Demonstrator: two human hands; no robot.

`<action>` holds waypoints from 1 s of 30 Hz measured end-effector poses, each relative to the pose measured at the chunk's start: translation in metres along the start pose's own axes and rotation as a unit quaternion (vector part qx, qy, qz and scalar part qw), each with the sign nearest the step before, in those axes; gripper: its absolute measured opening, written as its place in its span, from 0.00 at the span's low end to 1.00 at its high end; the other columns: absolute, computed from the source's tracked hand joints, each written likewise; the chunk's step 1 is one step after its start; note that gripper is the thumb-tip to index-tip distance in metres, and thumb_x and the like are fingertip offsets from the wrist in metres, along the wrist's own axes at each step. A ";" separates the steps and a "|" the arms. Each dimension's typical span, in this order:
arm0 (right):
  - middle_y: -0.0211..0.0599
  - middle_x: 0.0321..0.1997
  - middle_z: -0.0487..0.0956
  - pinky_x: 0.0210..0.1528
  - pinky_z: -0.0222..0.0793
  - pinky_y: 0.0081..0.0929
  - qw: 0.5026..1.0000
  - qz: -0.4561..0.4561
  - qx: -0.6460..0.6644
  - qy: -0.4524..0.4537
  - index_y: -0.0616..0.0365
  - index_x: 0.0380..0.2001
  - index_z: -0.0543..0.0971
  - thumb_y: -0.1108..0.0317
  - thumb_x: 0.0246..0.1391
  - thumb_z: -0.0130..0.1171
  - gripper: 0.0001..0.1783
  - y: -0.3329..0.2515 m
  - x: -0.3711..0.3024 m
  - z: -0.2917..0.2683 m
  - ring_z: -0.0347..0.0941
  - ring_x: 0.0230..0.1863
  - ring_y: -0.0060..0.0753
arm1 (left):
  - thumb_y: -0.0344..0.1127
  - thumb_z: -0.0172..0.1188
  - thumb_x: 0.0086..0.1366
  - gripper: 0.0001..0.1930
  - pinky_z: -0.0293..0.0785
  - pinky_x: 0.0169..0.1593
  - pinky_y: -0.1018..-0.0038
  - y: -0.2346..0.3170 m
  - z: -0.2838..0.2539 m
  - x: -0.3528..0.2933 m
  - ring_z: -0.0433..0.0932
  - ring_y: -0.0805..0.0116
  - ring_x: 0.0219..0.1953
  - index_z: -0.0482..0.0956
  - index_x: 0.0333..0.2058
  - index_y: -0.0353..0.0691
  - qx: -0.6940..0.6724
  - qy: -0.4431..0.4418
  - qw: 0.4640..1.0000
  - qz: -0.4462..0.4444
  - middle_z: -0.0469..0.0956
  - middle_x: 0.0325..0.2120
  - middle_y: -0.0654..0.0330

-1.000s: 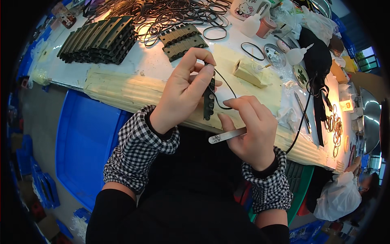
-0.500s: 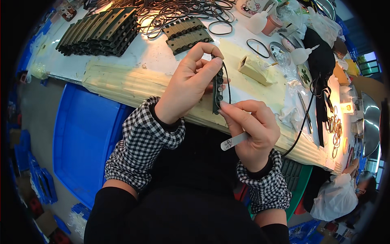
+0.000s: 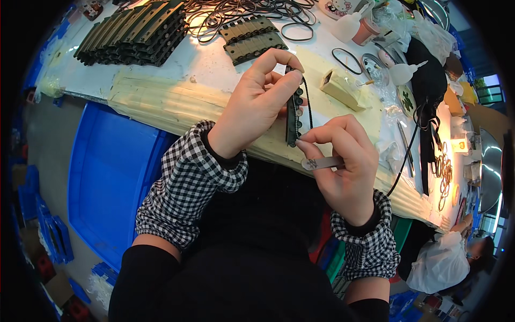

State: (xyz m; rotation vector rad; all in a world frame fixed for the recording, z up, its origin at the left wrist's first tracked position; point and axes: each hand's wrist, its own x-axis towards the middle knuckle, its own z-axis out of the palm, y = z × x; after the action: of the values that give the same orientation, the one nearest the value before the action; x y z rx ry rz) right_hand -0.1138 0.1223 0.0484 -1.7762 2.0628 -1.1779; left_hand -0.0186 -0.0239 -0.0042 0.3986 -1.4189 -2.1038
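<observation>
Upright between my hands is a narrow dark green part (image 3: 293, 121) with a row of small round wheels along one side. My left hand (image 3: 249, 107) pinches its upper end between thumb and fingers. A thin black rubber belt (image 3: 309, 104) bows out from the part's right side. The fingertips of my right hand (image 3: 348, 161) are pinched at the part's lower end, where the belt meets it. A flat silver strip-like tool (image 3: 321, 163) is tucked in the same hand, its rounded tip sticking out to the left; its other end is hidden.
Stacked dark green and tan parts (image 3: 134, 35) stand at the far left, two more (image 3: 253, 38) beside them. Behind lies a tangle of black belts (image 3: 236, 9). A cream block (image 3: 343, 90) sits right of my hands. A blue bin (image 3: 110, 182) is below the table edge; another person (image 3: 445, 263) sits at right.
Both hands and the part have shifted slightly to the right in view. My right hand has risen and turned, and the silver tool in it has swung to nearly level.
</observation>
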 end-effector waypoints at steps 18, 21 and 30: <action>0.37 0.28 0.68 0.25 0.65 0.33 0.996 -0.056 -0.051 0.050 0.58 0.30 0.73 0.79 0.46 0.62 0.09 0.007 -0.018 0.031 0.69 0.25 0.41 | 0.36 0.51 0.70 0.09 0.79 0.34 0.77 -0.002 0.002 0.002 0.81 0.72 0.33 0.68 0.46 0.43 0.025 0.013 1.000 0.005 0.77 0.28 0.62; 0.35 0.26 0.68 0.25 0.65 0.30 0.990 -0.085 -0.082 0.082 0.58 0.31 0.75 0.78 0.45 0.63 0.09 0.010 -0.022 0.035 0.69 0.24 0.38 | 0.36 0.50 0.70 0.09 0.79 0.34 0.78 -0.004 0.001 0.002 0.81 0.72 0.33 0.68 0.46 0.43 0.025 0.012 1.000 0.008 0.77 0.28 0.62; 0.27 0.24 0.69 0.24 0.62 0.22 0.936 -0.231 -0.213 0.157 0.60 0.35 0.82 0.77 0.35 0.67 0.17 0.028 -0.033 0.042 0.65 0.20 0.24 | 0.38 0.50 0.71 0.09 0.80 0.35 0.79 -0.004 0.000 0.000 0.82 0.72 0.36 0.68 0.47 0.45 0.023 -0.005 1.000 0.012 0.78 0.30 0.62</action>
State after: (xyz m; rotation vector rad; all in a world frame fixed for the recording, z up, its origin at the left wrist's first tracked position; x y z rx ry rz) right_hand -0.1011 0.1327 -0.0096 -2.5317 2.2852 -1.2631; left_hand -0.0197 -0.0229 -0.0075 0.3888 -1.4723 -2.0602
